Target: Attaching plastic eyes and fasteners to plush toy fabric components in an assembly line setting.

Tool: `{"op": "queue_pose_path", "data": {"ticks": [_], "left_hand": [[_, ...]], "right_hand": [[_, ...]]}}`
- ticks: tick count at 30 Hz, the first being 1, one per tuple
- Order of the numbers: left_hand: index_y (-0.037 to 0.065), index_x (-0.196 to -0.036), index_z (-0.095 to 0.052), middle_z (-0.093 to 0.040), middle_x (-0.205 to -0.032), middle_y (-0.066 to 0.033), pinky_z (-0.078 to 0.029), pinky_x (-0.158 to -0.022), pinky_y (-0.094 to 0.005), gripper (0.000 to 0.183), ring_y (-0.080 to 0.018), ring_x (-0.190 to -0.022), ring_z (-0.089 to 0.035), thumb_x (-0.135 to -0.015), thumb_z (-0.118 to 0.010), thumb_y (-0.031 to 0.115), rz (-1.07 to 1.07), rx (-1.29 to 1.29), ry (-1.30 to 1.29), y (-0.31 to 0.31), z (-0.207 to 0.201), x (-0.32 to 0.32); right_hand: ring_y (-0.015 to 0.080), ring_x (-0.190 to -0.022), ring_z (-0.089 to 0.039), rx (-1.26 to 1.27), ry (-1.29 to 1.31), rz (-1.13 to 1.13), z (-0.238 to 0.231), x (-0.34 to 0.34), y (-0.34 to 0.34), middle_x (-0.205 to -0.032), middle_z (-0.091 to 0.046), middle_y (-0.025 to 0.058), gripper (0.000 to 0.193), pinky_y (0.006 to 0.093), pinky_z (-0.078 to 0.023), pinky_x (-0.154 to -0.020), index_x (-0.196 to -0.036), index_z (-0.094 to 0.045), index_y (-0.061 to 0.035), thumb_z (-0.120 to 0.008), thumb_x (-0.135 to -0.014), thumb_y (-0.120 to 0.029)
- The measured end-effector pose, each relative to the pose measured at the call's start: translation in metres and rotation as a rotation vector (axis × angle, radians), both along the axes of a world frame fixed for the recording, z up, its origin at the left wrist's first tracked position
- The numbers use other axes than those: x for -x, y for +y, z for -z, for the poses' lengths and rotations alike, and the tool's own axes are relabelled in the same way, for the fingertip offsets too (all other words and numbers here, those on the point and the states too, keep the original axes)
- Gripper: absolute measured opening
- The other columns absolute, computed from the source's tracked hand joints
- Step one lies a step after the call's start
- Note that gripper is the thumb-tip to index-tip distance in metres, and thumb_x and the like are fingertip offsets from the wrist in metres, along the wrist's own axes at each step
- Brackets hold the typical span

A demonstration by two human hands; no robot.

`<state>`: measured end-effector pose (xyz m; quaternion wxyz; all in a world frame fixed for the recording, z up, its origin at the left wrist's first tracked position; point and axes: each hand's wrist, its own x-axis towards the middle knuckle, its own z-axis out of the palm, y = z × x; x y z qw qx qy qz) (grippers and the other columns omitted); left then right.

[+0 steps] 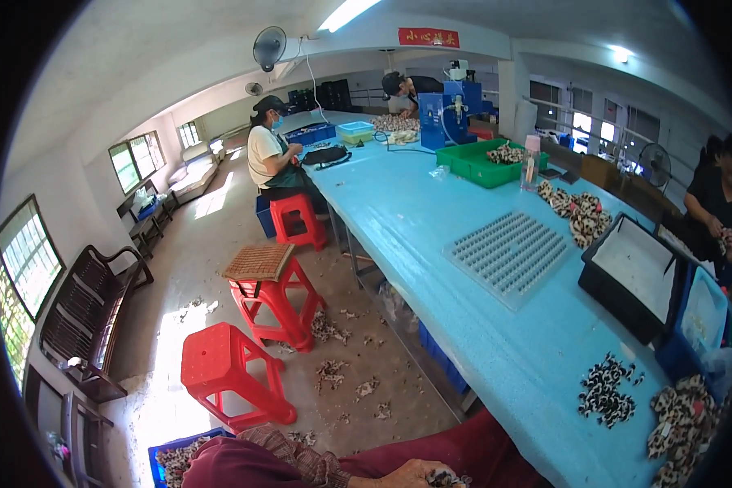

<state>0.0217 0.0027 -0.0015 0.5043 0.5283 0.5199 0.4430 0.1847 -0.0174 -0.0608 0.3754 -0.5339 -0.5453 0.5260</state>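
At the lower edge my left hand [415,475] comes in from the left in a plaid sleeve [301,459]. Its fingers are bent around a small dark-and-pale spotted fabric piece [446,478], partly cut off by the frame. Maroon cloth of my clothing [472,451] lies behind it. I cannot see my right hand. To the left of my arm, a blue basket [156,465] is filled with similar spotted scraps. On the blue table at the right lie a loose heap of small black-and-white pieces [607,390] and a bundle of spotted fabric [681,423].
The long blue table [398,220] holds a clear ridged tray [512,256], a black bin [590,289], a green crate [464,165] and a blue machine [439,122]. Red stools [220,358] and scraps stand or lie on the floor. Several other people work around the table.
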Motion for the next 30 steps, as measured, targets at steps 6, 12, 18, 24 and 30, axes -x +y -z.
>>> {"op": "queue_pose_path", "data": {"ticks": [6, 12, 18, 24, 30], "left_hand": [[0.007, -0.090, -0.066, -0.065, -0.075, -0.0094, -0.050, -0.058, -0.0328, 0.023, -0.0196, -0.062, -0.061, -0.074, -0.067, 0.024, 0.152, -0.096, 0.377, 0.001, 0.001, 0.007], [0.006, -0.089, -0.065, -0.065, -0.073, -0.0118, -0.049, -0.058, -0.0334, 0.027, -0.0179, -0.063, -0.062, -0.075, -0.065, 0.028, 0.172, -0.122, 0.386, 0.001, 0.004, 0.007], [0.003, -0.087, -0.065, -0.062, -0.067, -0.0018, -0.048, -0.058, -0.0287, 0.020, -0.0094, -0.064, -0.057, -0.070, -0.070, 0.013, 0.145, 0.048, 0.142, -0.001, -0.018, 0.001], [0.004, -0.082, -0.066, -0.060, -0.067, 0.0027, -0.048, -0.060, -0.0252, 0.014, -0.0077, -0.066, -0.056, -0.068, -0.071, 0.005, 0.162, 0.266, 0.092, -0.009, -0.017, -0.002], [0.005, -0.083, -0.064, -0.056, -0.074, -0.0037, -0.046, -0.066, -0.0298, 0.025, -0.0138, -0.072, -0.056, -0.062, -0.076, 0.010, 0.198, 0.023, 0.155, 0.000, 0.000, 0.015]], "right_hand": [[0.0150, -0.082, -0.055, 0.185, 0.312, 0.181, 0.032, 0.004, -0.009, -0.093, -0.064, 0.0055, 0.032, 0.0289, -0.048, -0.072, -0.110, -0.061, 0.0066, -0.054, -0.094, -0.020], [0.0125, -0.079, -0.054, 0.284, 0.139, 0.102, 0.043, -0.006, -0.010, -0.093, -0.063, 0.0038, 0.034, 0.0269, -0.047, -0.069, -0.109, -0.062, 0.0066, -0.059, -0.091, -0.022], [0.0144, -0.081, -0.056, 0.301, 0.259, 0.062, 0.011, -0.008, -0.009, -0.094, -0.064, 0.0073, 0.037, 0.0272, -0.047, -0.071, -0.113, -0.059, 0.0075, -0.059, -0.091, -0.023], [0.0129, -0.085, -0.058, 0.291, 0.184, 0.083, -0.008, -0.009, -0.021, -0.096, -0.065, 0.0090, 0.035, 0.0268, -0.047, -0.074, -0.112, -0.060, 0.0053, -0.059, -0.091, -0.022], [0.0091, -0.073, -0.056, 0.161, 0.189, 0.041, -0.036, 0.002, 0.004, -0.079, -0.063, 0.0035, 0.011, 0.0267, -0.047, -0.067, -0.087, -0.063, 0.0016, -0.059, -0.085, -0.009]]}}
